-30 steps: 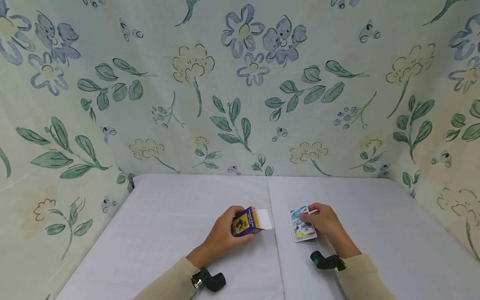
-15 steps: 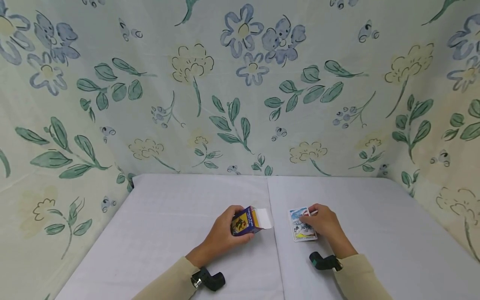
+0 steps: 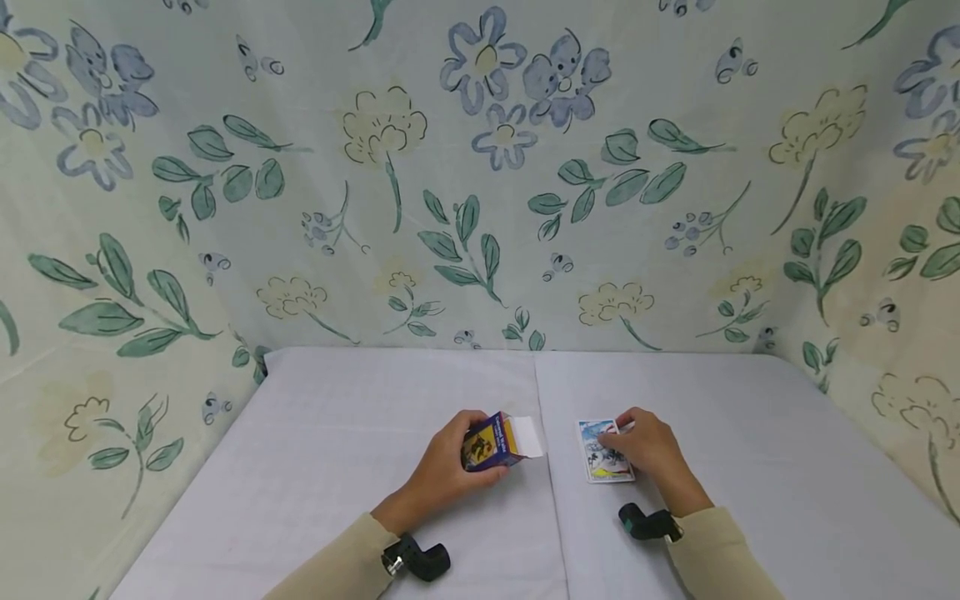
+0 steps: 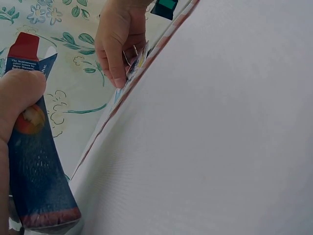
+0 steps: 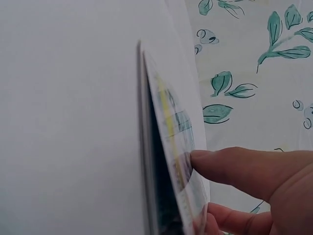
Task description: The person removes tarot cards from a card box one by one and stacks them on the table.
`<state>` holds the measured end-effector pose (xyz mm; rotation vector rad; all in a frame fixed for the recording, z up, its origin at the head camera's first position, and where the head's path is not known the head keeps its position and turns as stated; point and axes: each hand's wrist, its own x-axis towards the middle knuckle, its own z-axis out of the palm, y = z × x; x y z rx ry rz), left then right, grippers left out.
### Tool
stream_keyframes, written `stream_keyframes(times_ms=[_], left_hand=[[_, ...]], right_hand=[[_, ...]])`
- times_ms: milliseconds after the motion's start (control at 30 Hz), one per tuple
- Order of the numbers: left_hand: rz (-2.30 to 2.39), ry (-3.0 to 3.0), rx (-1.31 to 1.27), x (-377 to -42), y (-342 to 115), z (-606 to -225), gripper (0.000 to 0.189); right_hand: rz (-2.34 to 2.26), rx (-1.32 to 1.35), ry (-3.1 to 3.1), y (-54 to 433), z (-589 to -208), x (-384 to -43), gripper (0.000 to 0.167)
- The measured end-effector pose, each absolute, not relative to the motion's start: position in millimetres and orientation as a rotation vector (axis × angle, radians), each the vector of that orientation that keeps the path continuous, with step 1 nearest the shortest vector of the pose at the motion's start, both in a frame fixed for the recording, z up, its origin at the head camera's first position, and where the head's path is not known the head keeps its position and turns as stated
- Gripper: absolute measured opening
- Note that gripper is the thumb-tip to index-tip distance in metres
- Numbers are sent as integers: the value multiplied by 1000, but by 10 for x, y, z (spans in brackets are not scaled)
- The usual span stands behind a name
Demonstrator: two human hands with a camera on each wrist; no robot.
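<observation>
My left hand (image 3: 442,477) holds a small blue and yellow card box (image 3: 486,447), its white flap sticking out to the right. In the left wrist view the thumb lies across the box (image 4: 41,166) near its open, red-flapped end. To the right, my right hand (image 3: 654,450) pinches a picture card (image 3: 596,460) with blue, white and yellow artwork. In the right wrist view the thumb presses the face of the card (image 5: 183,147), with fingertips at its edge. This card tilts up over more cards (image 5: 145,161) lying on the cloth, leaving a dark wedge-shaped gap.
A white cloth (image 3: 360,400) covers the table, with a crease running front to back between the two hands. Floral fabric (image 3: 480,200) hangs behind the table and along both sides. Each wrist wears a black camera mount (image 3: 651,523).
The pinched card has straightened and come down over the cards beneath, whose lower edge no longer shows. My right hand has shifted slightly left. The left hand and box stay put.
</observation>
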<state>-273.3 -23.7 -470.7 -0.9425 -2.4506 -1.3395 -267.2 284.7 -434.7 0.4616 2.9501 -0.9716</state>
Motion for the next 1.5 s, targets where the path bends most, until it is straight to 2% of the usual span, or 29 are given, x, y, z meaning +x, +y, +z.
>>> stream_keyframes(times_ms=[1500], left_hand=[[-1353,-2434,-946,-2734,-237,-4710,71]], right_hand=[[-973,453,2963,2818,-4340,-2654,38]])
